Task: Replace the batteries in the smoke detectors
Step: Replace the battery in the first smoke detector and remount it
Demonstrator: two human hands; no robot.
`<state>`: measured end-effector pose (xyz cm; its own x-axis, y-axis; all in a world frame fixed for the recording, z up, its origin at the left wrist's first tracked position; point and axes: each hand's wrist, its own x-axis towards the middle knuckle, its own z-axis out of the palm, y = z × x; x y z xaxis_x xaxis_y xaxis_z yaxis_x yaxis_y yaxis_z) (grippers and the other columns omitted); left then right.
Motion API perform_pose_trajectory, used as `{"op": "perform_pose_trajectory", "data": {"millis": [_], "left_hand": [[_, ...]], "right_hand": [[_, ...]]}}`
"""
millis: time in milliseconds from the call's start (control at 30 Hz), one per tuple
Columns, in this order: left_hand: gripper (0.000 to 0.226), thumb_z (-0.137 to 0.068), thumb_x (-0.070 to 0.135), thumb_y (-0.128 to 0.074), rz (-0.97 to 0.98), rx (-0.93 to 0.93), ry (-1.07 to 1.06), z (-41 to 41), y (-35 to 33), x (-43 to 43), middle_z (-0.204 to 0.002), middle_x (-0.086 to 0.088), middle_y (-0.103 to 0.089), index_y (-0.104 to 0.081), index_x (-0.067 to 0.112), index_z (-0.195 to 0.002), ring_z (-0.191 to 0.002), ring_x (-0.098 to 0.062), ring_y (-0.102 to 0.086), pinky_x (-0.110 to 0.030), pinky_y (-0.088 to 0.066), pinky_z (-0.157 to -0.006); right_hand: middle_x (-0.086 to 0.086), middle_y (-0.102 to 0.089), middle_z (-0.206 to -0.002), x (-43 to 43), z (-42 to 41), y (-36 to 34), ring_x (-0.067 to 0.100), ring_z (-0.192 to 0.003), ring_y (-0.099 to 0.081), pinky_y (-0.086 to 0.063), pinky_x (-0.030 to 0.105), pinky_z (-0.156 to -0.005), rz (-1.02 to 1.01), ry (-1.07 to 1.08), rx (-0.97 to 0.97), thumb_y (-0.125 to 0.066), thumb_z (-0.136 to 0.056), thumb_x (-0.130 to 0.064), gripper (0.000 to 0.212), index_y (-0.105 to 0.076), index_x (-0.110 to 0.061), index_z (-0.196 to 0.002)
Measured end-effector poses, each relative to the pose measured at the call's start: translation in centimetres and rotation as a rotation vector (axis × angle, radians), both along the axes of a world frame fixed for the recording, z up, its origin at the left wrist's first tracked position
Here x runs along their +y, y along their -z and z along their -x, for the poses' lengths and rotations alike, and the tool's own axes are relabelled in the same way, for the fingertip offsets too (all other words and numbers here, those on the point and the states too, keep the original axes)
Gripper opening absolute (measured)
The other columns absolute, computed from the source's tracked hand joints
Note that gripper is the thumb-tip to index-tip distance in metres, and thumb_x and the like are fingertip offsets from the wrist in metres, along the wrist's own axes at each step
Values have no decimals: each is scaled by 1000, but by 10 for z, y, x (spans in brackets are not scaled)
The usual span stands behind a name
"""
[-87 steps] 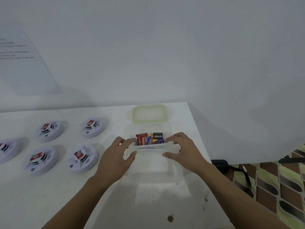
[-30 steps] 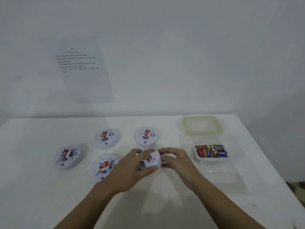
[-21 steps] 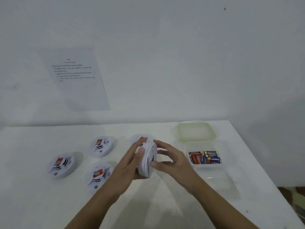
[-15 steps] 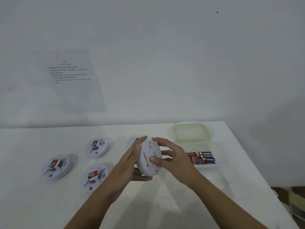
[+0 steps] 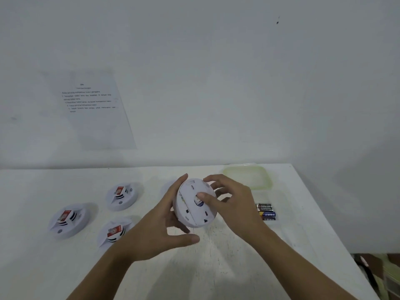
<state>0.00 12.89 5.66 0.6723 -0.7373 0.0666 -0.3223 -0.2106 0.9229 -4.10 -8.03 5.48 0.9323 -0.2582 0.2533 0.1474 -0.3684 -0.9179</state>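
Note:
A round white smoke detector [image 5: 192, 210] is held above the table, its flat back turned toward me. My left hand [image 5: 160, 226] grips its left rim and underside. My right hand [image 5: 231, 204] grips its right rim, the thumb pressing near the middle of the back. Three more white smoke detectors [image 5: 121, 197] [image 5: 67, 219] [image 5: 113, 232] with red labels lie face up on the white table [image 5: 216, 267] to the left. Several batteries [image 5: 265, 211] lie in a clear plastic box [image 5: 287, 204] at the right.
A green-rimmed lid [image 5: 249, 176] lies at the table's back right, behind the box. A printed sheet [image 5: 91, 109] hangs on the white wall behind. The table's right edge drops to a patterned floor [image 5: 389, 278].
Both hands left the battery box, lifted a detector off the table and turned it over, back toward me. My right thumb has moved onto the middle of the back.

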Motion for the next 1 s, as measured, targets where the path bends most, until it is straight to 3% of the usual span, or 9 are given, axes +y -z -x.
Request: {"op": "perform_pose_trajectory", "data": {"millis": [167, 300, 433, 600, 733, 867, 1000], "left_hand": [[106, -66, 24, -94, 54, -76, -136, -3, -1, -11, -141, 26, -47, -28, 41, -148, -132, -6, -49, -23, -54, -97], [97, -68, 14, -92, 110, -52, -139, -3, -3, -15, -130, 28, -53, -33, 37, -143, -127, -4, -52, -18, -55, -89], [97, -70, 19, -91, 97, -37, -116, -4, 0, -14, -136, 23, -50, -31, 41, -142, -130, -9, -51, -19, -54, -91], [100, -71, 11, -91, 68, -21, -92, -7, 3, -10, -141, 6, -47, -29, 32, -147, -132, -22, -50, -33, -56, -98], [99, -67, 16, -94, 25, -5, -74, -10, -1, -10, -137, 12, -50, -34, 34, -144, -130, -17, -51, -31, -57, -96], [95, -64, 11, -94, -2, -22, -71, -14, -4, -10, -131, 7, -51, -37, 26, -138, -124, -17, -54, -30, -59, -90], [95, -67, 7, -92, 3, 35, -51, -14, -3, -10, -129, 11, -53, -36, 33, -140, -122, -10, -56, -28, -59, -86]], "right_hand": [[-11, -69, -92, 4, 0, -6, 7, -81, -62, -53, 18, -59, 86, -12, -80, -83, -81, -33, 23, -71, -31, -101], [-14, -68, -102, 7, 0, -5, 7, -93, -63, -59, 24, -66, -36, -17, -81, -84, -80, -31, 28, -76, -27, -107], [-15, -59, -108, 10, 2, -4, 6, -101, -56, -55, 20, -72, 42, -32, -19, -89, -69, -44, 47, -71, -35, -112], [-11, -63, -99, 12, 2, -6, 16, -89, -58, -59, 41, -68, -31, -80, -2, -96, -61, -38, 50, -71, -31, -104], [-10, -65, -95, 10, 0, -5, 19, -89, -61, -59, 46, -70, -38, -75, 15, -98, -58, -39, 51, -70, -30, -99], [-10, -66, -96, 13, -1, -5, 17, -87, -59, -59, 48, -71, -5, -84, 1, -97, -54, -44, 52, -70, -31, -97], [-14, -68, -96, 7, -7, -11, 12, -88, -60, -59, 46, -74, 55, -103, 38, -98, -52, -46, 52, -73, -32, -96]]}}
